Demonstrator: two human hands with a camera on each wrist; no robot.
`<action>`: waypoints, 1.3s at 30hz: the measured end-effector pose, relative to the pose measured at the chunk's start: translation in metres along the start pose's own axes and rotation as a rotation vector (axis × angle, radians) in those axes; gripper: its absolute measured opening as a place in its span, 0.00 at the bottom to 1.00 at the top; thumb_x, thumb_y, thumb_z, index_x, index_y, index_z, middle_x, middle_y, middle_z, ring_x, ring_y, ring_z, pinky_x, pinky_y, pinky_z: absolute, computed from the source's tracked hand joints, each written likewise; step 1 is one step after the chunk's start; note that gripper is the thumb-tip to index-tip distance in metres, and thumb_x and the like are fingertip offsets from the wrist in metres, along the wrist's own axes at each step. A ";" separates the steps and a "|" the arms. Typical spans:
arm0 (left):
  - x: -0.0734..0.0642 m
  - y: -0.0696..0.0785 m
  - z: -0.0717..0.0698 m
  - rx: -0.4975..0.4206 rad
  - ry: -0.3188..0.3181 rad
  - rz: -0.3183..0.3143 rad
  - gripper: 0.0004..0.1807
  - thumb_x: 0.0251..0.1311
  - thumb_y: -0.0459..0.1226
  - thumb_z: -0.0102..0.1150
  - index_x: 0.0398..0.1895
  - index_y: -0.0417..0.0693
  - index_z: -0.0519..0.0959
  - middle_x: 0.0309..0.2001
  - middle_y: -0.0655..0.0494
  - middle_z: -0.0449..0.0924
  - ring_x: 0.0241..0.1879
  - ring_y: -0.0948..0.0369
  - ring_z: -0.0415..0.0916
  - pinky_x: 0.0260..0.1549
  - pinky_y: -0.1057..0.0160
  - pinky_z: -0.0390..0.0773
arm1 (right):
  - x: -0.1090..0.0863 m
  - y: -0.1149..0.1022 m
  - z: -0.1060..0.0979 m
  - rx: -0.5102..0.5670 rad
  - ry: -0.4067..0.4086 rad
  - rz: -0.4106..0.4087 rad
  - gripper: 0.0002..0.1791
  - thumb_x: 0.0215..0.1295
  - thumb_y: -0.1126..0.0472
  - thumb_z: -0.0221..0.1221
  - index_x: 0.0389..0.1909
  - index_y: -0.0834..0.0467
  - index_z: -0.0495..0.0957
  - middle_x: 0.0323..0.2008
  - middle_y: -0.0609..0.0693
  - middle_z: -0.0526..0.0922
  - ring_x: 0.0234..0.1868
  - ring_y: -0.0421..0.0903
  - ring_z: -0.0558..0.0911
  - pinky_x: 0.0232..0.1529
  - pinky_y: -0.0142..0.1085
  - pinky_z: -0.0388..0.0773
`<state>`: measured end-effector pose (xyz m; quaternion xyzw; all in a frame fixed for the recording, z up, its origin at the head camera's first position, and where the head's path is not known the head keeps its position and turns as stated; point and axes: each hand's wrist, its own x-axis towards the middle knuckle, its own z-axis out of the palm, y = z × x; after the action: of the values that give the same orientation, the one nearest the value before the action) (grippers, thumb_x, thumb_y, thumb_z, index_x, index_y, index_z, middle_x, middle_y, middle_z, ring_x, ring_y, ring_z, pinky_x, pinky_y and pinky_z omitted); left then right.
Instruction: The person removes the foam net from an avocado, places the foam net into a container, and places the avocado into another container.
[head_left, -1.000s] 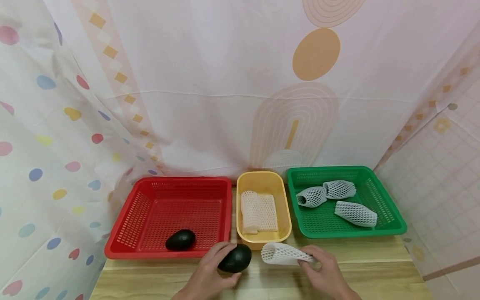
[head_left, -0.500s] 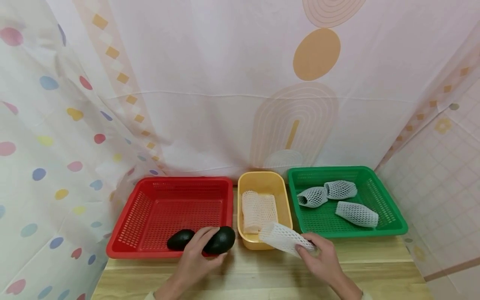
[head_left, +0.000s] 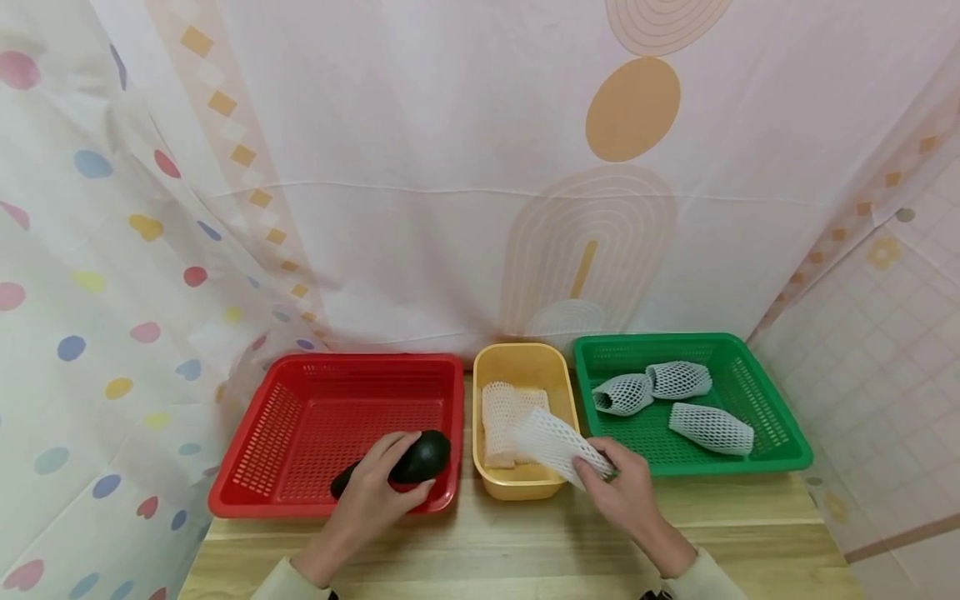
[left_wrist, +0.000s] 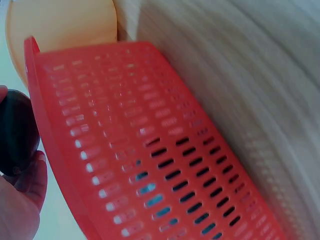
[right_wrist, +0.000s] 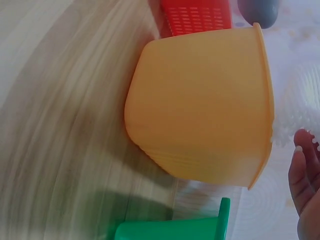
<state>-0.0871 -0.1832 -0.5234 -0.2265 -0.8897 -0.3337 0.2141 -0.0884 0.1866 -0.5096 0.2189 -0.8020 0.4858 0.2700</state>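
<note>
My left hand [head_left: 372, 490] grips a dark green avocado [head_left: 424, 454] over the near right corner of the red basket [head_left: 352, 383]. In the left wrist view the held avocado [left_wrist: 17, 131] shows beside the basket's rim. A second avocado [head_left: 342, 481] lies in that basket, mostly hidden behind the hand. Over the near end of the yellow bin [head_left: 517, 367], my right hand [head_left: 621, 485] pinches one end of a white foam net sleeve [head_left: 553, 437]. The same sleeve [right_wrist: 302, 95] appears past the bin's rim in the right wrist view. More foam net sleeves [head_left: 498, 421] lie in the bin.
At the right stands a green basket [head_left: 633, 458] holding several net-wrapped items [head_left: 711, 427]. All three containers stand side by side on a wooden table [head_left: 510, 542]. A patterned curtain [head_left: 420, 250] hangs close behind them.
My left hand has carried the avocado left, from in front of the yellow bin to over the red basket. My right hand has moved the foam net sleeve forward and slightly left, over the bin.
</note>
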 end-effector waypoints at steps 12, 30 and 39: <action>0.021 -0.021 -0.017 0.035 -0.004 -0.046 0.39 0.45 0.35 0.84 0.64 0.44 0.79 0.56 0.49 0.79 0.52 0.55 0.80 0.49 0.48 0.86 | 0.013 -0.001 0.012 -0.006 0.070 0.182 0.12 0.58 0.74 0.73 0.42 0.61 0.86 0.38 0.54 0.90 0.36 0.42 0.86 0.34 0.28 0.82; 0.025 -0.068 -0.037 0.098 0.043 -0.115 0.38 0.47 0.32 0.83 0.65 0.40 0.78 0.55 0.45 0.80 0.50 0.49 0.81 0.45 0.42 0.84 | 0.043 -0.006 0.029 0.016 0.065 0.463 0.15 0.68 0.62 0.70 0.51 0.63 0.85 0.40 0.58 0.89 0.35 0.46 0.87 0.32 0.32 0.83; 0.023 -0.083 -0.052 0.112 0.022 -0.201 0.37 0.52 0.34 0.80 0.66 0.39 0.76 0.57 0.43 0.79 0.52 0.48 0.79 0.47 0.42 0.82 | 0.051 -0.003 0.036 0.089 0.070 0.588 0.18 0.70 0.61 0.69 0.55 0.65 0.83 0.40 0.60 0.89 0.28 0.47 0.87 0.27 0.37 0.85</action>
<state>-0.1388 -0.2693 -0.5167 -0.1202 -0.9228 -0.3055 0.2015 -0.1333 0.1486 -0.4886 -0.0281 -0.7992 0.5851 0.1350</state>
